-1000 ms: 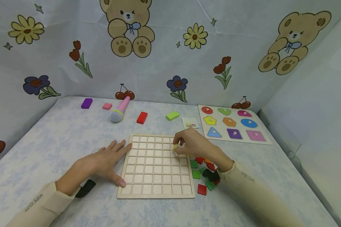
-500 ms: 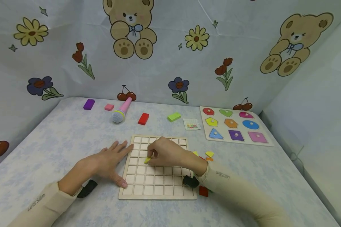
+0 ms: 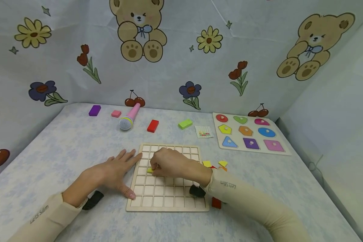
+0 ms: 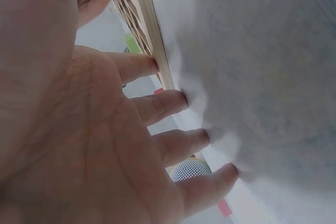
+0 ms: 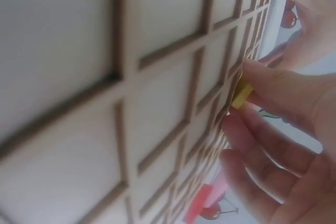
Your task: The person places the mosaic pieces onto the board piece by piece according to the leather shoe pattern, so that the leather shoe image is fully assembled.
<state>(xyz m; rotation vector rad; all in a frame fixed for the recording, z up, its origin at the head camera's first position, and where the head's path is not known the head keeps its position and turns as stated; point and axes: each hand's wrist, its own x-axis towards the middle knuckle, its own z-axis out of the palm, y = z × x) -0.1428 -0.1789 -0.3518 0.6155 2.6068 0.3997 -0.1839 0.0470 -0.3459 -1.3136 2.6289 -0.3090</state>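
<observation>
A wooden grid board (image 3: 166,208) with square cells lies on the table. My left hand (image 3: 112,174) rests with spread, straight fingers along its left edge; in the left wrist view the fingertips (image 4: 149,65) are down at the board's side and the tabletop. Over the left part of the board my right hand (image 3: 170,163) pinches a yellow tile (image 3: 150,170) between thumb and fingers. The right wrist view shows this tile (image 5: 242,94) tilted, right at the grid's ribs. The hand and forearm hide several cells behind them.
Loose yellow tiles (image 3: 207,163) and a red tile (image 3: 216,203) lie right of the board, partly under the right sleeve. Behind stand a toy microphone (image 3: 128,120), red block (image 3: 153,126), green block (image 3: 185,124), pattern card (image 3: 204,132) and shape puzzle (image 3: 236,143).
My right hand has carried the yellow tile from the board's upper right leftward to its left columns and lowered slightly. My left hand has stayed at the board's edge.
</observation>
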